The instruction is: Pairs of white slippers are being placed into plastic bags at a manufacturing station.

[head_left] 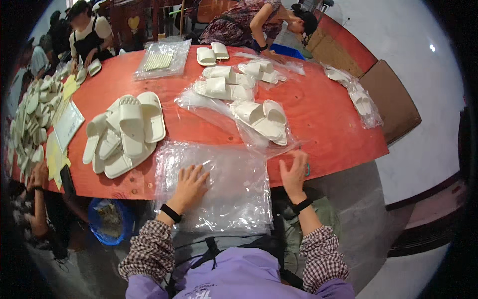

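My left hand (191,187) lies with fingers spread on a stack of clear plastic bags (229,199), which hangs over the table's near edge. To the right of the stack, my right hand (295,172) is raised at the table edge, its fingers loosely bent and apart, with nothing visible in them. Just beyond it lies a pair of cream slippers (259,119) in a clear bag, whose loose end reaches toward that hand. A pile of unbagged cream slippers (127,132) sits left of the bags.
More bagged slippers (221,88) lie farther back on the red table (318,124), and others (359,99) at its right edge. A large slipper heap (37,117) covers the far left. People work across the table and at left. A blue basket (110,222) stands below.
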